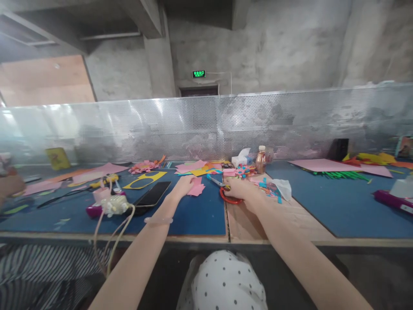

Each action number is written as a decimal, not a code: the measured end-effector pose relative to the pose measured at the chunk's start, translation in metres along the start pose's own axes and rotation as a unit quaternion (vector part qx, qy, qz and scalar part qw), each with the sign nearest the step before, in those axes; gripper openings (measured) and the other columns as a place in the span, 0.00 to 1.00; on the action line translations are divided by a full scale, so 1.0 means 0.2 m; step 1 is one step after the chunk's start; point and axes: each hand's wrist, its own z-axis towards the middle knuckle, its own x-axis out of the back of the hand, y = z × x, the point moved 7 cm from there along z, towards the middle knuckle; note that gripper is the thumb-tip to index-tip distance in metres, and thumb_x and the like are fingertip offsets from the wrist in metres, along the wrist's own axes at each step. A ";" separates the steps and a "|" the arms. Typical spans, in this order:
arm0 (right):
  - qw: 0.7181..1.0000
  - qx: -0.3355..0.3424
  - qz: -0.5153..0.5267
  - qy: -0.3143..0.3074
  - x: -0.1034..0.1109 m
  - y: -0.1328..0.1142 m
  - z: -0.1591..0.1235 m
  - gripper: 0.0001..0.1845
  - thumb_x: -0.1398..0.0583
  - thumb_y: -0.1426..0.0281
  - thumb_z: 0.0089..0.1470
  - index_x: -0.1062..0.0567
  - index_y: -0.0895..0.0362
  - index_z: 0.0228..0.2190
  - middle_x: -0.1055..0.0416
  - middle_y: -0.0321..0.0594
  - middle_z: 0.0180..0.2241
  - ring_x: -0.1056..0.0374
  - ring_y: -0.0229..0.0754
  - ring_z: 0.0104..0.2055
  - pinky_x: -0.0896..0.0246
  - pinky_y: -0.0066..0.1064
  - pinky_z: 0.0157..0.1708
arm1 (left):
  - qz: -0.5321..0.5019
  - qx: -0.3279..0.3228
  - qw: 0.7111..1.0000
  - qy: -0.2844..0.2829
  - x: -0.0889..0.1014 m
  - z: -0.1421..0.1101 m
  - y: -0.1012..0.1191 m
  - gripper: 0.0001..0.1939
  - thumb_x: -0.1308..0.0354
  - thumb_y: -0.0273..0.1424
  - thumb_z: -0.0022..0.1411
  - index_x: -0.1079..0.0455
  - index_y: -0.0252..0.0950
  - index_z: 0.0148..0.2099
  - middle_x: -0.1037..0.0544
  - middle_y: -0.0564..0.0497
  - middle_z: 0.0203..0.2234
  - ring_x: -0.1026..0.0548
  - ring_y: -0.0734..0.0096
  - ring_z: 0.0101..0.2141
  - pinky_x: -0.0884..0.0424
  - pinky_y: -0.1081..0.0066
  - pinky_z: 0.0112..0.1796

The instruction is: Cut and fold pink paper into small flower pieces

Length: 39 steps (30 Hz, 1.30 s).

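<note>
My left hand (183, 186) is over the blue mat, its fingers closed at the edge of a small pink paper piece (196, 188). Slightly right of centre, my right hand (239, 188) grips a pair of scissors (231, 199) with an orange-red handle. Their blades point away and to the left, just right of the pink paper. Beyond both hands lies a pile of coloured paper sheets (192, 166). Blue and orange paper scraps (269, 189) are scattered to the right of my right hand, beside a crumpled white tissue (284, 189).
A black phone (155, 193) and a power strip with cords (114, 206) are left of my left hand. At the back stand a bottle (260, 159) and a tissue pack (241, 159). A purple glue gun (392, 201) lies far right. Another person's hand (11, 185) shows at far left.
</note>
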 end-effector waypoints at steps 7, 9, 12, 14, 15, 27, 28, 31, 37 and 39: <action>0.999 -0.038 -0.029 0.025 0.02 0.01 -0.03 0.11 0.40 0.63 0.39 0.29 0.58 0.26 0.30 0.53 0.32 0.35 0.52 0.36 0.44 0.36 0.33 | -0.177 0.057 0.982 -0.019 -0.03 -0.01 0.07 0.16 0.51 0.23 0.50 0.34 0.30 0.43 0.27 0.43 0.39 0.28 0.66 0.38 0.33 0.67 0.40; 0.998 -0.003 -0.026 0.050 0.02 0.00 -0.01 0.12 0.41 0.63 0.41 0.29 0.58 0.27 0.31 0.52 0.35 0.36 0.50 0.39 0.45 0.36 0.36 | -0.264 0.074 0.960 -0.064 -0.06 -0.03 0.09 0.17 0.51 0.24 0.51 0.36 0.29 0.45 0.26 0.43 0.36 0.27 0.69 0.33 0.31 0.69 0.35; 0.990 0.043 0.029 0.128 0.03 -0.01 0.02 0.15 0.44 0.63 0.45 0.29 0.59 0.35 0.31 0.47 0.36 0.38 0.45 0.41 0.46 0.34 0.40 | -0.363 0.071 0.921 -0.127 -0.10 -0.06 0.13 0.17 0.48 0.27 0.52 0.38 0.30 0.46 0.26 0.44 0.34 0.27 0.72 0.30 0.31 0.70 0.32; 0.978 0.048 0.109 0.172 0.03 -0.01 0.05 0.19 0.46 0.62 0.48 0.32 0.59 0.40 0.31 0.43 0.32 0.37 0.40 0.36 0.44 0.30 0.38 | -0.385 0.065 0.908 -0.153 -0.11 -0.07 0.15 0.18 0.45 0.31 0.52 0.37 0.32 0.46 0.27 0.45 0.35 0.28 0.73 0.31 0.32 0.71 0.34; 0.972 0.054 0.143 0.176 0.02 -0.02 0.06 0.20 0.46 0.61 0.48 0.32 0.60 0.41 0.31 0.42 0.31 0.37 0.39 0.35 0.44 0.29 0.37 | -0.385 0.066 0.906 -0.162 -0.12 -0.08 0.15 0.19 0.44 0.32 0.51 0.37 0.33 0.46 0.27 0.46 0.35 0.28 0.73 0.32 0.32 0.71 0.34; 0.931 0.002 0.324 0.168 0.00 0.00 0.07 0.08 0.48 0.69 0.45 0.31 0.60 0.22 0.32 0.36 0.23 0.38 0.35 0.26 0.45 0.26 0.29 | -0.418 0.073 0.886 -0.187 -0.14 -0.09 0.17 0.24 0.39 0.31 0.47 0.39 0.33 0.47 0.27 0.43 0.36 0.26 0.68 0.35 0.32 0.65 0.40; 0.927 -0.004 0.335 0.171 0.00 0.01 0.07 0.08 0.48 0.69 0.45 0.31 0.60 0.22 0.32 0.36 0.23 0.38 0.35 0.26 0.45 0.26 0.29 | -0.417 0.075 0.888 -0.179 -0.14 -0.08 0.16 0.23 0.39 0.31 0.47 0.39 0.32 0.46 0.26 0.44 0.35 0.26 0.67 0.34 0.32 0.65 0.39; 0.919 0.006 0.356 0.170 -0.01 0.02 0.08 0.09 0.47 0.68 0.45 0.31 0.60 0.24 0.32 0.37 0.25 0.38 0.35 0.27 0.45 0.26 0.29 | -0.401 0.090 0.899 -0.155 -0.13 -0.07 0.13 0.18 0.40 0.33 0.48 0.37 0.31 0.41 0.26 0.46 0.30 0.25 0.69 0.30 0.31 0.65 0.38; 0.932 0.019 0.317 0.174 -0.03 -0.01 0.07 0.10 0.46 0.65 0.46 0.31 0.60 0.26 0.31 0.37 0.25 0.38 0.35 0.27 0.44 0.26 0.30 | -0.397 0.095 0.900 -0.155 -0.14 -0.06 0.13 0.13 0.39 0.32 0.46 0.37 0.31 0.32 0.29 0.53 0.22 0.27 0.75 0.25 0.30 0.67 0.35; 0.940 0.024 0.295 0.170 -0.03 -0.02 0.07 0.10 0.46 0.66 0.47 0.31 0.59 0.28 0.31 0.37 0.25 0.38 0.35 0.27 0.44 0.26 0.30 | -0.399 0.095 0.900 -0.150 -0.14 -0.06 0.12 0.13 0.40 0.34 0.46 0.37 0.31 0.32 0.30 0.54 0.22 0.28 0.75 0.25 0.30 0.67 0.35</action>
